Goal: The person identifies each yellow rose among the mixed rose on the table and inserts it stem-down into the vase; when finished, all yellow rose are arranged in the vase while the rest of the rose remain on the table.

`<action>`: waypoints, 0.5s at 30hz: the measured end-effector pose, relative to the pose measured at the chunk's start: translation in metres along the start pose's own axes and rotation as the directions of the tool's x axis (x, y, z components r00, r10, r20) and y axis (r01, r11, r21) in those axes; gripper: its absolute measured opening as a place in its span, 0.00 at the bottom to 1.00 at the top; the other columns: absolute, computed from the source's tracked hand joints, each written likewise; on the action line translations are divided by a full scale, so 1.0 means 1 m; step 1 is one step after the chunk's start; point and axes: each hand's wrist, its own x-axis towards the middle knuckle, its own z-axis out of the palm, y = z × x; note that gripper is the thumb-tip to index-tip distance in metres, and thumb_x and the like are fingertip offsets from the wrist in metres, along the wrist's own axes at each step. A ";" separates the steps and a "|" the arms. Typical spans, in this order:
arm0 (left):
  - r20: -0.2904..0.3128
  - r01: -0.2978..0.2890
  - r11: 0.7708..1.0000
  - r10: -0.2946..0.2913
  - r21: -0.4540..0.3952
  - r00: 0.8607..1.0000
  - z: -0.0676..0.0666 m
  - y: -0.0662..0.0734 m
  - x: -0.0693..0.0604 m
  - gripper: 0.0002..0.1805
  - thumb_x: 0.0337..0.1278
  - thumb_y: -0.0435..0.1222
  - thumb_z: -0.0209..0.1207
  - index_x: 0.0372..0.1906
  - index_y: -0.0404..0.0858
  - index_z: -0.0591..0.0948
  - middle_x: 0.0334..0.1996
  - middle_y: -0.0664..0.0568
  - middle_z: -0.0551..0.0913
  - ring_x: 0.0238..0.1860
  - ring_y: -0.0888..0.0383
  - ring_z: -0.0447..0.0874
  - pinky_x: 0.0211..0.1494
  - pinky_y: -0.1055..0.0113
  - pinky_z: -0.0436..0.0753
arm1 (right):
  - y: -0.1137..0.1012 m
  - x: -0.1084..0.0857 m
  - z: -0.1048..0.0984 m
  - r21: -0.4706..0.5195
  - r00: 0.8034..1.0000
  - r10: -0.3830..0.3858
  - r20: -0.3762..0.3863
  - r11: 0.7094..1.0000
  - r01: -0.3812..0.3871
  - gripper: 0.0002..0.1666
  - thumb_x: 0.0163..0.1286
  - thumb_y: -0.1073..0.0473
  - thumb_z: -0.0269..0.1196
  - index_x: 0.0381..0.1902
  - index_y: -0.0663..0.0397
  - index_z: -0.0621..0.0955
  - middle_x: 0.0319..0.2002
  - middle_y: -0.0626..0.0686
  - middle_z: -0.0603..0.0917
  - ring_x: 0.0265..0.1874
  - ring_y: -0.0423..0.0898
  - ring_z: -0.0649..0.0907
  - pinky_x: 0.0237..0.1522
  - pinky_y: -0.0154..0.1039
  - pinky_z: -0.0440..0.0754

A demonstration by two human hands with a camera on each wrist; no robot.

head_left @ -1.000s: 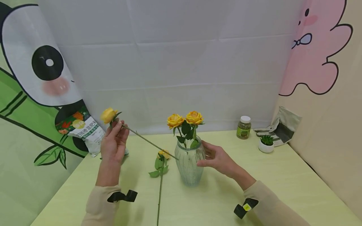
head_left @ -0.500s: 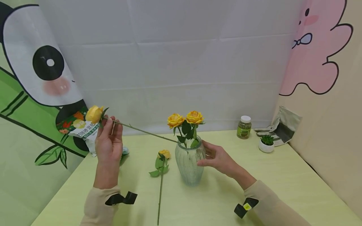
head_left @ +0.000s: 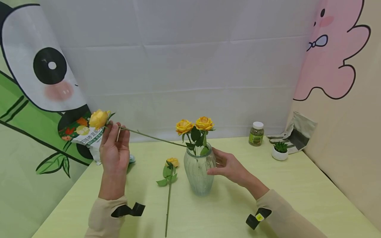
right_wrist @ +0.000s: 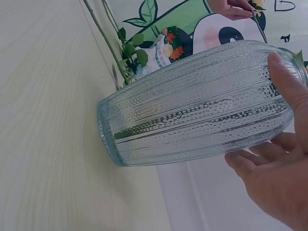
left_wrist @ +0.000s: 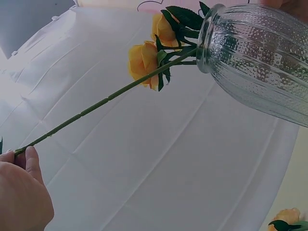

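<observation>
The left hand [head_left: 115, 152], palm turned up, pinches the held rose [head_left: 99, 119] between thumb and fingers on the stem, just below the yellow bloom. The bloom projects beyond the fingertips on the hand's outer side. From the pinch, the stem slants slightly downward toward the right hand [head_left: 230, 166], its far end at the mouth of the glass vase [head_left: 198, 175]; how far it enters cannot be determined. The right hand grips the vase high on its right side, thumb on the near face and fingers curled behind. The vase stands upright on the table [head_left: 226, 215], between the two hands. Two yellow roses with dark green leaves stand in it, the left rose [head_left: 184, 127] and the right rose [head_left: 204, 123], both blooms above the level of the right hand. Between the left hand and the vase, a loose rose [head_left: 168, 172] lies on the table, its stem pointing toward the person. Behind the left hand is a printed bag [head_left: 89, 137], partly covered by the held bloom. A pale blue item [head_left: 132, 159], mostly hidden, sits just beside the left wrist. Beyond the right hand, farther right, stand a white-lidded jar [head_left: 256, 134] and a potted succulent [head_left: 279, 152], with a grey pouch [head_left: 300, 130] behind the succulent.
</observation>
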 end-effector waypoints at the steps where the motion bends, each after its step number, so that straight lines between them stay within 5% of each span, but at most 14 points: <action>1: 0.004 -0.001 1.000 0.001 0.001 1.000 0.000 0.000 0.000 0.16 0.61 0.19 0.61 0.53 0.28 0.82 0.37 0.38 0.84 0.35 0.47 0.87 0.40 0.58 0.89 | 0.000 0.000 0.000 -0.001 1.000 0.000 -0.001 1.000 0.000 0.55 0.63 0.58 0.74 0.79 0.57 0.55 0.78 0.53 0.55 0.75 0.54 0.59 0.72 0.50 0.63; 15: 0.013 -0.043 0.998 0.042 0.056 0.999 0.009 -0.005 -0.007 0.11 0.59 0.20 0.62 0.47 0.26 0.84 0.35 0.38 0.86 0.33 0.47 0.87 0.38 0.58 0.89 | -0.002 0.000 0.000 -0.006 1.000 0.004 0.000 1.000 -0.004 0.56 0.63 0.58 0.73 0.79 0.59 0.54 0.78 0.54 0.55 0.75 0.54 0.60 0.71 0.50 0.64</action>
